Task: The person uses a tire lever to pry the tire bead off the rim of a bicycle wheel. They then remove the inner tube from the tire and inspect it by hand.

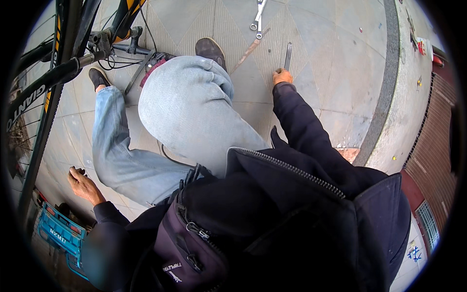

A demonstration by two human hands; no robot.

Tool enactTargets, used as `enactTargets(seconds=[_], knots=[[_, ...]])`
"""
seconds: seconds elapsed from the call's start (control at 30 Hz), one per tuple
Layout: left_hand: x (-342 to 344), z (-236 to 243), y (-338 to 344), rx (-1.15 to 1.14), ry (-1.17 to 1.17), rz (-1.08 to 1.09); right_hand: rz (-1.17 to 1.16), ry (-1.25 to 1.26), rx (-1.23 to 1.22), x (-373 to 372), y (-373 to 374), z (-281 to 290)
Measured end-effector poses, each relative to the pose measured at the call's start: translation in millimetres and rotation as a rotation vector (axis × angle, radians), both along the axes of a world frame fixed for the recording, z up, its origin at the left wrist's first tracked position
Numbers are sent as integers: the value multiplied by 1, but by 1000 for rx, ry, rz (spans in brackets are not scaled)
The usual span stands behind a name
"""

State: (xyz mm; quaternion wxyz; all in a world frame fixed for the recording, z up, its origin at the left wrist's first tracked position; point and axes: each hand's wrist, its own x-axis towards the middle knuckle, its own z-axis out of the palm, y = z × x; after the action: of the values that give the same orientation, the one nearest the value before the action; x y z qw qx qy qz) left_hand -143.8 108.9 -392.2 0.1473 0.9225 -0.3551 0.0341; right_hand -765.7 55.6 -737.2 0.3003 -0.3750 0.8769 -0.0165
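Out in front on the paved floor, my right hand (282, 76) has its fingers closed round the near end of a flat metal tyre lever (288, 54), whose rounded far end points away from me. Low on the left, my left hand (85, 187) hangs beside my lower leg with its fingers curled together. Something small and dark shows at those fingertips, too small to name. A bicycle (58, 73) with black and yellow tubes and a spoked wheel fills the upper left, nearest to my left hand. Neither hand touches it.
Metal spanners (259, 19) lie at the top, beside a rusty flat strip (249, 52). The bicycle's handlebar and cables (134, 52) reach close to my bent knee (185, 102). A stone kerb (386, 92) runs down the right. A blue metal rack (61, 233) stands at lower left.
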Motion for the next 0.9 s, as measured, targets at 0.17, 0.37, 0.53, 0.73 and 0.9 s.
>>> enactTargets(seconds=[0.17,0.37,0.53,0.73,0.9], knots=[[20,-18,26,123,-19,55,-18,20,-54,15,-55,-18],[24,-26,30,145,-1,85,-58,67,-81,24,-83,-30],[25,-23,30,176,-45,69,18,73,-74,18,-93,-38],[9,-25,21,71,-5,31,-83,-94,-124,25,-98,-14],[-1,-23,28,-48,49,-17,-143,-400,-352,43,-92,61]])
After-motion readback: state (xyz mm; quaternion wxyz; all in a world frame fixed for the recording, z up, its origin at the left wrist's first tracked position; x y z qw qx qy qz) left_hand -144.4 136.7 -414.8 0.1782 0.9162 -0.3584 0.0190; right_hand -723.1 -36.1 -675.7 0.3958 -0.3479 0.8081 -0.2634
